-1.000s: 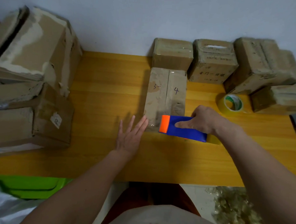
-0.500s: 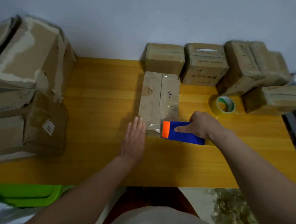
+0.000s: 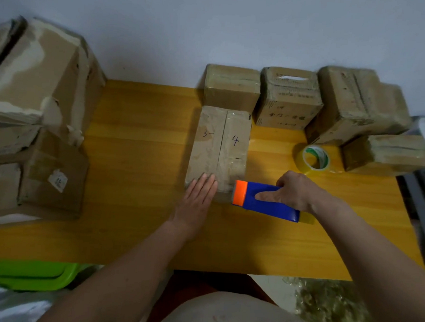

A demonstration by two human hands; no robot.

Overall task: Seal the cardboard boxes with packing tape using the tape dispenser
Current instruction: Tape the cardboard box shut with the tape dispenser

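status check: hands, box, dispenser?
Left hand flat on near end of box. Right hand grips tape dispenser at box's near right corner. Spare tape roll aside, clear.

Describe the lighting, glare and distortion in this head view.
Head view: dim, even light with soft shadows; faint glare on the clear tape over the marked box; wide-angle bending curves the table edges and tilts the left boxes; edges look soft and grainy.

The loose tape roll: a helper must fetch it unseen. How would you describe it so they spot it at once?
Start at the yellow wooden table and go to its right side, near the cardboard boxes along the wall. The tape roll lies on the tabletop in front of them. It is the only round thing there: a yellowish ring with a white and green core.
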